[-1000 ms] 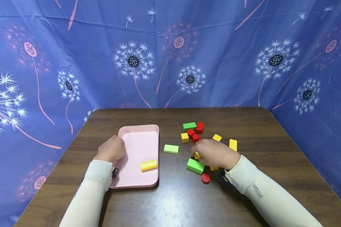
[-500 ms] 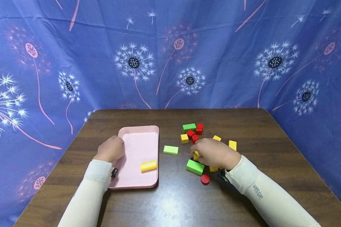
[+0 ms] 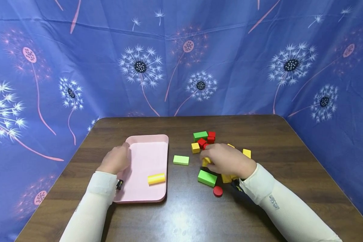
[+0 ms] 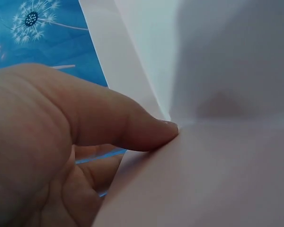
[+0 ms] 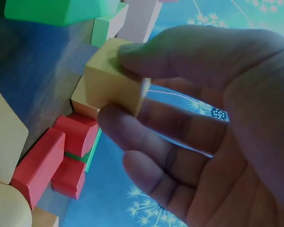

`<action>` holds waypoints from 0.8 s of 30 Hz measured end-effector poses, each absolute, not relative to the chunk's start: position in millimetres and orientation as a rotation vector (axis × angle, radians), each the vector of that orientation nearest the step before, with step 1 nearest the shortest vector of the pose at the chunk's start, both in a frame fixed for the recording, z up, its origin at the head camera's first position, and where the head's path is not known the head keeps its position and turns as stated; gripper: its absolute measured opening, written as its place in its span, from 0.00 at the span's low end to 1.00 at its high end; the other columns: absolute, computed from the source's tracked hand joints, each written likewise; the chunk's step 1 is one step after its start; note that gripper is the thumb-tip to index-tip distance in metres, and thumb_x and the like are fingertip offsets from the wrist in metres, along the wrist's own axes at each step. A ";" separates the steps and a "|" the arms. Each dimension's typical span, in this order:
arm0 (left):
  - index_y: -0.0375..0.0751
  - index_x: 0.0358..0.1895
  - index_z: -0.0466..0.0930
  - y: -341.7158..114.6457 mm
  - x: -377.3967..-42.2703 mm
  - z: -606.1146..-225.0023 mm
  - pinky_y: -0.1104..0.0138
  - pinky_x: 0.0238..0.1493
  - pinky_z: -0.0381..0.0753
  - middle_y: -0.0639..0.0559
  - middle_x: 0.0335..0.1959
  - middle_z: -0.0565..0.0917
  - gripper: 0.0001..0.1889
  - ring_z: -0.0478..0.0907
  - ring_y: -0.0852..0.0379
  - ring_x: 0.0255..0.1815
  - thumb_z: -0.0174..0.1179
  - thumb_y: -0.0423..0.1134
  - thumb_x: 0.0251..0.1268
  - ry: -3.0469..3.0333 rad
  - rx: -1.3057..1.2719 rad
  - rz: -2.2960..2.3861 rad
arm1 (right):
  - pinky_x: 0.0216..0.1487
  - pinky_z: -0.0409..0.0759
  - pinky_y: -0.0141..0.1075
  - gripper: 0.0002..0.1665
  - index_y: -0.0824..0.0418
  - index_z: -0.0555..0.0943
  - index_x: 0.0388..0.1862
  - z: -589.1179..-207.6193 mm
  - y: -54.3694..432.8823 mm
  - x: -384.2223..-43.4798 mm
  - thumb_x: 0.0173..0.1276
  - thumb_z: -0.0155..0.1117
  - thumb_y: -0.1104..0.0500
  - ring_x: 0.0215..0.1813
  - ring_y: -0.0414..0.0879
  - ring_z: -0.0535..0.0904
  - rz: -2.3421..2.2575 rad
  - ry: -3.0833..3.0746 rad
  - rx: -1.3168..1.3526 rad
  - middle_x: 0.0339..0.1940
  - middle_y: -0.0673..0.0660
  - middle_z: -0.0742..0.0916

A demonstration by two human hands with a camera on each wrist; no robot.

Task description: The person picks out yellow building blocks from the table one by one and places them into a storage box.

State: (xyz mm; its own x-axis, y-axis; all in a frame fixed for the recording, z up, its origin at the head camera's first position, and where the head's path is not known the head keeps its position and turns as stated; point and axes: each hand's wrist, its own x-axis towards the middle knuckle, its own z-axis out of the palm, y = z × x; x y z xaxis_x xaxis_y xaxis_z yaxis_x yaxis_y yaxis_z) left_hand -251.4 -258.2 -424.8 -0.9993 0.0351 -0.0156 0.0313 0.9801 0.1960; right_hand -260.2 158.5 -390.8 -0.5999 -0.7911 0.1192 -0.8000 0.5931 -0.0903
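Over the loose blocks to the right of the pink tray, my right hand pinches a yellow block between thumb and fingers; whether its underside touches the table I cannot tell. Seen from my head, it sits between a bright green block on the near side and a red piece on the far side, the latter partly hidden by my hand. My left hand, well apart from the right, grips the tray's left wall, thumb inside and fingers outside. In the tray a yellow cylinder lies on its side near the right wall. That wall and a light green block, lying flat, come between the tray's floor and my right hand. A red disc lies just beside the bright green block. Farther back are a green block, some red blocks and a yellow cube. More yellow pieces show under my right wrist, mostly covered, and a separate yellow piece lies beyond it. Behind the table hangs a blue cloth printed with dandelions.
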 end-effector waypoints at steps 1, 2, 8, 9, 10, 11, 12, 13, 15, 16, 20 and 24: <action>0.24 0.71 0.65 -259.1 -251.0 -424.5 0.38 0.52 0.82 0.25 0.51 0.84 0.24 0.85 0.28 0.50 0.47 0.32 0.75 3.113 0.055 0.316 | 0.35 0.80 0.34 0.12 0.48 0.87 0.40 -390.0 157.7 -260.2 0.60 0.75 0.63 0.33 0.36 0.75 0.204 -2.728 1.373 0.36 0.44 0.84; 0.23 0.72 0.61 -259.7 -250.5 -424.0 0.38 0.51 0.82 0.24 0.50 0.84 0.26 0.85 0.28 0.49 0.47 0.31 0.75 3.121 0.059 0.318 | 0.35 0.80 0.34 0.12 0.48 0.87 0.40 -389.2 156.9 -260.2 0.60 0.74 0.63 0.32 0.35 0.75 0.200 -2.714 1.375 0.36 0.44 0.84; 0.20 0.75 0.55 -261.6 -248.9 -422.7 0.37 0.49 0.82 0.23 0.48 0.84 0.32 0.85 0.27 0.48 0.47 0.30 0.70 3.130 0.055 0.313 | 0.34 0.78 0.33 0.10 0.50 0.86 0.39 -385.4 151.0 -257.5 0.61 0.72 0.62 0.32 0.37 0.73 0.183 -2.693 1.381 0.34 0.45 0.82; 0.20 0.75 0.55 -261.6 -248.9 -423.2 0.37 0.49 0.82 0.23 0.50 0.84 0.32 0.85 0.27 0.48 0.47 0.31 0.70 3.126 0.051 0.308 | 0.33 0.76 0.33 0.09 0.50 0.86 0.38 -384.9 149.9 -256.7 0.60 0.72 0.63 0.32 0.37 0.72 0.179 -2.689 1.388 0.33 0.45 0.82; 0.20 0.75 0.55 -261.1 -249.1 -423.3 0.37 0.50 0.82 0.23 0.51 0.84 0.32 0.85 0.27 0.49 0.47 0.31 0.71 3.119 0.047 0.310 | 0.32 0.74 0.32 0.09 0.50 0.85 0.37 -384.0 148.9 -256.1 0.60 0.71 0.63 0.31 0.38 0.71 0.177 -2.681 1.398 0.32 0.45 0.80; 0.21 0.76 0.54 -260.7 -249.3 -423.4 0.37 0.50 0.82 0.23 0.52 0.84 0.32 0.85 0.27 0.50 0.47 0.31 0.71 3.115 0.042 0.311 | 0.30 0.72 0.32 0.08 0.51 0.84 0.36 -383.4 147.9 -255.5 0.60 0.71 0.63 0.31 0.38 0.70 0.174 -2.673 1.408 0.30 0.45 0.79; 0.21 0.77 0.53 -260.3 -249.4 -423.7 0.38 0.51 0.82 0.23 0.53 0.83 0.33 0.85 0.28 0.51 0.47 0.31 0.71 3.110 0.039 0.310 | 0.29 0.69 0.32 0.08 0.51 0.83 0.35 -382.5 146.7 -254.8 0.60 0.71 0.63 0.30 0.38 0.68 0.173 -2.664 1.418 0.29 0.45 0.77; 0.21 0.77 0.53 -260.2 -249.6 -424.1 0.38 0.51 0.82 0.23 0.54 0.83 0.34 0.85 0.28 0.51 0.47 0.31 0.71 3.106 0.033 0.311 | 0.28 0.67 0.32 0.08 0.51 0.82 0.34 -381.2 145.2 -254.0 0.60 0.71 0.63 0.30 0.39 0.67 0.169 -2.656 1.426 0.28 0.45 0.76; 0.21 0.78 0.52 -260.3 -249.6 -424.8 0.38 0.50 0.83 0.23 0.54 0.83 0.34 0.85 0.28 0.51 0.47 0.31 0.71 3.100 0.029 0.314 | 0.26 0.65 0.32 0.08 0.51 0.81 0.32 -379.0 141.5 -252.9 0.60 0.70 0.63 0.29 0.39 0.66 0.156 -2.637 1.433 0.26 0.45 0.74; 0.21 0.78 0.51 -260.3 -249.6 -424.9 0.38 0.50 0.83 0.23 0.55 0.83 0.34 0.85 0.28 0.51 0.46 0.31 0.71 3.098 0.026 0.317 | 0.27 0.65 0.32 0.08 0.50 0.82 0.33 -377.9 139.4 -252.2 0.60 0.70 0.63 0.29 0.38 0.67 0.153 -2.629 1.436 0.27 0.44 0.75; 0.21 0.78 0.51 -261.1 -249.7 -425.8 0.39 0.47 0.84 0.24 0.55 0.83 0.34 0.85 0.29 0.50 0.47 0.31 0.71 3.103 0.021 0.304 | 0.29 0.72 0.31 0.10 0.50 0.86 0.39 -375.3 128.8 -250.8 0.60 0.68 0.63 0.31 0.36 0.71 0.147 -2.596 1.452 0.32 0.44 0.82; 0.22 0.78 0.52 -260.6 -249.5 -425.8 0.39 0.45 0.84 0.26 0.54 0.84 0.34 0.86 0.31 0.49 0.46 0.32 0.72 3.109 0.018 0.304 | 0.30 0.74 0.31 0.12 0.51 0.87 0.44 -372.9 117.8 -249.5 0.62 0.67 0.62 0.31 0.36 0.71 0.159 -2.566 1.483 0.34 0.44 0.82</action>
